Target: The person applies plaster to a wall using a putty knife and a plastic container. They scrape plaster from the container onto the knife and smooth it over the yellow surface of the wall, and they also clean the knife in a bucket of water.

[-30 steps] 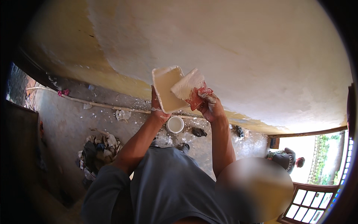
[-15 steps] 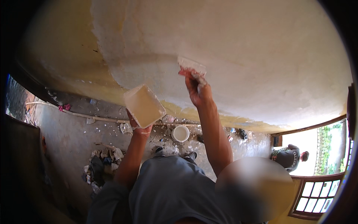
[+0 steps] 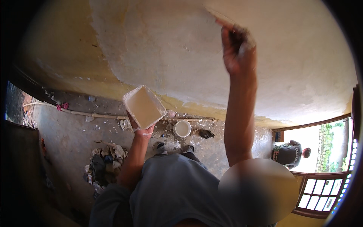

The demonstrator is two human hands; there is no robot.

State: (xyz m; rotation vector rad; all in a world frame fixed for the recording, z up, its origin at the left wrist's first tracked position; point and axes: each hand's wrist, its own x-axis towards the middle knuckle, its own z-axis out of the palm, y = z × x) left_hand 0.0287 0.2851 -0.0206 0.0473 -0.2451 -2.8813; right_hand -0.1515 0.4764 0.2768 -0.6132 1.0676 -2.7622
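My left hand (image 3: 140,128) grips a square, shallow tub (image 3: 158,101) from beneath and its near side. Smooth cream-coloured paste lies inside, and whitish smears mark my wrist. Up high against the wall (image 3: 170,45), my right hand (image 3: 238,47) is closed round a wide putty knife (image 3: 220,17), whose blade appears almost edge-on and slightly blurred. Pale coating covers most of the wall; a yellow strip shows at its left and along its base. Dried paste is caked on my right fingers.
A white bucket (image 3: 183,135) stands on the spattered floor beyond my feet. Along the wall's foot lies a long pole (image 3: 96,115). A rubbish heap (image 3: 106,164) is at left, a dark crumpled item (image 3: 206,134) at right. Another person (image 3: 289,154) is by the opening at far right.
My right hand has swept up and to the right along the wall with the putty knife, turning it edge-on. The tub in my left hand has shifted only slightly.
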